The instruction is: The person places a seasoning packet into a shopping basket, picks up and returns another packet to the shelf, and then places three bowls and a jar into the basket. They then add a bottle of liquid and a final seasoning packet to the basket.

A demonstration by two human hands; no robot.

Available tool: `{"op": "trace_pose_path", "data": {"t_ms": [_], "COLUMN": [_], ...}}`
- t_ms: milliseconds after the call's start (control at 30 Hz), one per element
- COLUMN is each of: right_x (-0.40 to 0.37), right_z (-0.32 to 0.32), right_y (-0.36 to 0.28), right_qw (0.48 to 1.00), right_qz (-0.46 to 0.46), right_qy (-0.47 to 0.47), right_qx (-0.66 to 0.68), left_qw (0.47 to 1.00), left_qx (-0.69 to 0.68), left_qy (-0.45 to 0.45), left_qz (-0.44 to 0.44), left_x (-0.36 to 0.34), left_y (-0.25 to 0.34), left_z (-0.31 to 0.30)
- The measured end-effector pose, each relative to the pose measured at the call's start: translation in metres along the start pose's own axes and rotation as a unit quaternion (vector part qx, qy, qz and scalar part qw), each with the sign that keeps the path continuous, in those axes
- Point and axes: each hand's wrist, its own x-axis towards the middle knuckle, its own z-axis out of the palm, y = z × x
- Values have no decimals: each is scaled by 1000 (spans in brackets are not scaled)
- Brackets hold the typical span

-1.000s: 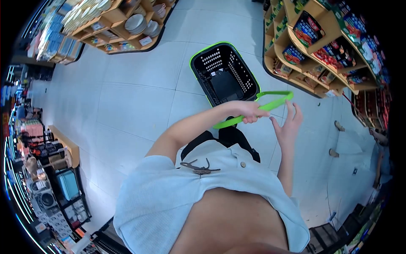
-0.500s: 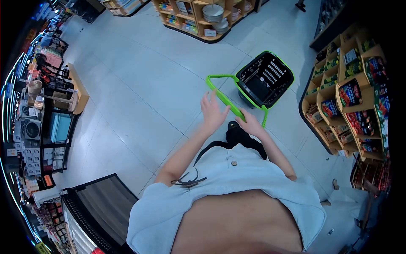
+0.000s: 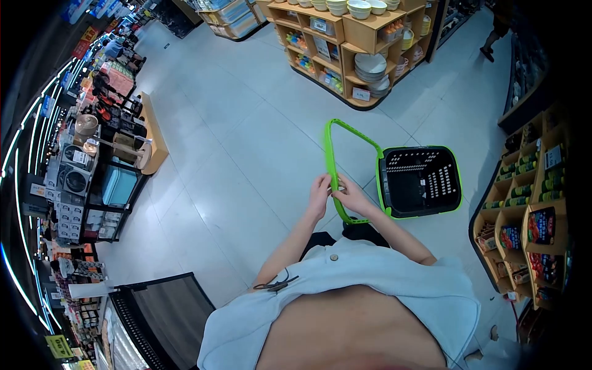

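A black shopping basket (image 3: 404, 203) with a green rim stands on the floor ahead and to my right. Its long green handle (image 3: 330, 151) is swung out to the left, toward my hands. My right hand (image 3: 353, 197) is closed on the lower stretch of the handle, thumb and fingers around the bar. On the other side of the bar, my left hand (image 3: 319, 196) has its fingers bent in against the handle, close to the right fingertips. Small holes pierce the basket's walls, and a small pale patch shows inside.
Wooden shelves with bowls and plates (image 3: 370, 65) stand ahead. Packaged goods fill the curved shelves (image 3: 518, 234) at right. A display of boxed appliances (image 3: 74, 179) is at left, with a dark mesh-topped stand (image 3: 172, 308) near my left side. A person's leg (image 3: 490, 43) shows far right.
The view has turned, and the basket now appears lower and farther right. My left hand, earlier spread beside the handle, has closed in on it. The right hand stays on the handle.
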Motion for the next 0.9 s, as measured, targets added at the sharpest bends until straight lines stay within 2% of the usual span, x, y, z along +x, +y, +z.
{"op": "trace_pose_path", "data": {"t_ms": [133, 267, 333, 400, 467, 500, 600, 767, 900], "right_x": [65, 149, 189, 230, 261, 274, 319, 408, 505], "right_z": [15, 47, 65, 75, 81, 86, 96, 115, 132], "right_y": [-1, 36, 57, 64, 33, 18, 1, -15, -31], "right_qw": [999, 995, 995, 994, 986, 980, 978, 972, 952], "right_qz": [51, 92, 93, 86, 131, 154, 127, 18, -50], "right_qy": [6, 21, 36, 58, 76, 89, 165, 217, 230], "right_qx": [-2, 42, 10, -24, -66, -85, -2, 94, 194], "left_qw": [997, 997, 995, 995, 988, 988, 977, 975, 970], "left_qx": [-15, -43, -52, -1, 50, 25, 130, 79, 108], "left_qy": [-5, 2, -11, -70, -119, -130, -165, -206, -214], "left_qz": [-80, -72, -81, -76, -83, -82, -26, -1, -25], "left_x": [45, 105, 137, 182, 218, 222, 276, 357, 444], "left_y": [42, 57, 59, 70, 83, 111, 149, 222, 278], "left_z": [-28, -73, -110, -142, -163, -160, -174, -194, -225]}}
